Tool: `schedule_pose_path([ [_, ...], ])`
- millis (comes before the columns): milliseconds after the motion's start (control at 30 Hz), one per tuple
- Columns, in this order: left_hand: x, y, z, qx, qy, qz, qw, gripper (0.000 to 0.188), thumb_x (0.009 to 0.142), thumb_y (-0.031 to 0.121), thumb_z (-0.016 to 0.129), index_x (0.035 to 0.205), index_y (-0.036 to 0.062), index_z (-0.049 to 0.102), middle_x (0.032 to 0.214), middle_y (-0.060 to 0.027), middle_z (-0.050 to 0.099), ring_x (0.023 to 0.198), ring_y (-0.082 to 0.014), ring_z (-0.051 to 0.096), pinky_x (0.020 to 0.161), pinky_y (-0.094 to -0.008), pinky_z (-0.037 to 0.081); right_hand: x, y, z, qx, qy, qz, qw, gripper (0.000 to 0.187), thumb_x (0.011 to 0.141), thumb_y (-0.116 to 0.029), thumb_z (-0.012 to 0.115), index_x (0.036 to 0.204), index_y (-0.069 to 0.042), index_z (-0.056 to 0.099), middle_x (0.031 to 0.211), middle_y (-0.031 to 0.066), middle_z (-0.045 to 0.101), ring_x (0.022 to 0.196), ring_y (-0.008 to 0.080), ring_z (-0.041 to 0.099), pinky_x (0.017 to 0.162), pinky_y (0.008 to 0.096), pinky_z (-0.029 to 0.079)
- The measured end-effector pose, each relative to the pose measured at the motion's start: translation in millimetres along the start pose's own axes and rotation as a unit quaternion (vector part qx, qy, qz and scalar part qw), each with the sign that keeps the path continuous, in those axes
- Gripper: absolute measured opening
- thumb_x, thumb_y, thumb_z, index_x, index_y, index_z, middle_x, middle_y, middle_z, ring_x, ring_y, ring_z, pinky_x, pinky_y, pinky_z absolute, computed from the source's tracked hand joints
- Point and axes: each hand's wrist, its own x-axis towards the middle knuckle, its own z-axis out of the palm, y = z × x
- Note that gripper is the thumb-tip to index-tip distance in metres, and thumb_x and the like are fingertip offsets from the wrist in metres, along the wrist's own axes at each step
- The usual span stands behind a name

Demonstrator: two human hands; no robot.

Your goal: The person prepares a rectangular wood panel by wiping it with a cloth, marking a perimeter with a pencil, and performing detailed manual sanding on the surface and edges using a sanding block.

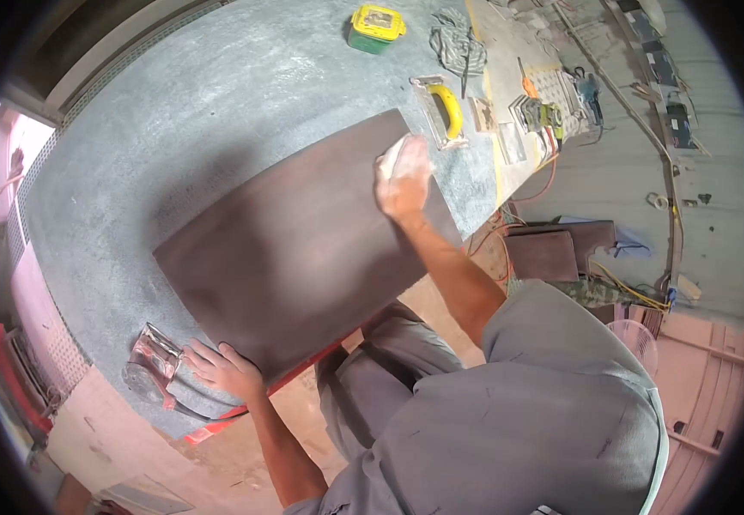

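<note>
A dark brown rectangular panel (294, 249) lies flat across the near part of the grey-blue table (114, 172). My left hand (224, 369) rests open at its near left corner, fingers stretched toward a sander with a clear round part (153, 365). On the panel's far right end my right hand (404, 178) presses down, fingers close together and slightly blurred. Something pale shows at those fingers, but I cannot make out what it is. Just beyond the right hand lies a hand sanding block with a yellow handle (449, 112).
A green tub with a yellow lid (376, 27) stands at the far side, beside a bundled grey cord (458, 45). Power tools (539, 114) lie farther right. Brown panels (543, 253) lean beyond the table's right edge, near a red hose (531, 196).
</note>
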Motion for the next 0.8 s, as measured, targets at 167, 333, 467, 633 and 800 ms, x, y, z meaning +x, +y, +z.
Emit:
schedule_pose_path([
  [167, 0, -5, -2, -0.02, -0.025, 0.008, 0.999, 0.064, 0.113, 0.037, 0.04, 0.165, -0.0001, 0.038, 0.173, -0.0244, 0.033, 0.16, -0.0431, 0.029, 0.127, -0.0602, 0.02, -12, -5, -79, 0.055, -0.152, -0.217, 0.963, 0.069, 0.095, -0.036, 0.069, 0.144, 0.011, 0.056, 0.147, 0.0346, 0.056, 0.142, 0.0469, 0.051, 0.117, 0.0595, 0.04],
  [333, -4, -13, 3, -0.057, -0.028, -0.011, 0.998, 0.062, 0.112, 0.034, 0.042, 0.165, 0.0022, 0.04, 0.173, -0.0253, 0.031, 0.161, -0.0441, 0.025, 0.128, -0.0604, 0.016, -39, -24, -54, 0.103, -0.078, -0.048, 0.99, 0.076, 0.099, -0.031, 0.063, 0.157, 0.012, 0.04, 0.158, 0.0332, 0.048, 0.147, 0.0483, 0.045, 0.125, 0.0568, 0.033],
  [467, -11, -31, 9, -0.243, -0.053, -0.03, 0.968, 0.064, 0.114, 0.04, 0.034, 0.167, 0.0049, 0.038, 0.177, -0.0203, 0.026, 0.165, -0.0396, 0.017, 0.129, -0.0602, 0.003, -73, 20, -69, 0.14, -0.203, -0.227, 0.942, 0.073, 0.104, -0.031, 0.062, 0.157, 0.014, 0.039, 0.158, 0.0368, 0.046, 0.151, 0.0519, 0.039, 0.126, 0.0553, 0.031],
  [633, -11, -40, 2, -0.353, -0.061, -0.063, 0.932, 0.063, 0.116, 0.044, 0.023, 0.169, 0.013, 0.037, 0.179, -0.0116, 0.027, 0.167, -0.0358, 0.011, 0.129, -0.0603, -0.006, -102, -46, -92, 0.098, -0.115, -0.238, 0.96, 0.073, 0.103, -0.031, 0.061, 0.153, 0.018, 0.043, 0.155, 0.0409, 0.047, 0.146, 0.0539, 0.045, 0.122, 0.0629, 0.034],
  [800, 4, -42, -13, -0.445, -0.09, -0.07, 0.888, 0.069, 0.116, 0.051, 0.012, 0.17, 0.0149, 0.036, 0.178, -0.0066, 0.03, 0.168, -0.0284, 0.013, 0.131, -0.0517, -0.008, -220, -268, -136, 0.328, -0.316, -0.379, 0.806, 0.075, 0.092, -0.015, 0.053, 0.163, 0.005, 0.04, 0.172, 0.021, 0.036, 0.162, 0.0352, 0.03, 0.134, 0.0495, 0.021],
])
